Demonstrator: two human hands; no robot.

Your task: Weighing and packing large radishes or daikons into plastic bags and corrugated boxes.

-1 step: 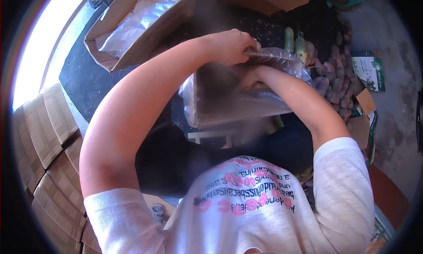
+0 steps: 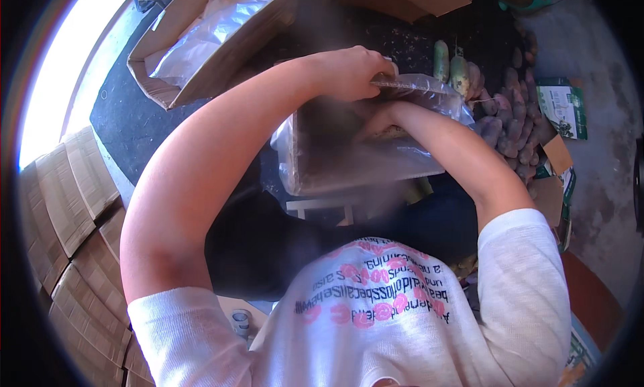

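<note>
On my lap side sits a cardboard box [image 2: 322, 176] lined with a clear plastic bag [image 2: 429, 86] that hangs over its rim. My left hand [image 2: 359, 72] is closed on the box's far edge, fingers folded over cardboard and plastic. My right hand [image 2: 384, 121] reaches down inside the box from the right. Its fingers are blurred and hidden in the shade there, so what they touch cannot be made out.
Beyond the box, two pale green radishes [image 2: 459, 75] lie by a heap of reddish-purple roots [image 2: 510, 122]. A long open carton [image 2: 181, 95] with plastic sheeting stands far left. Flattened cartons [image 2: 70, 192] are stacked at left. Another carton [image 2: 409, 1] stands at the back.
</note>
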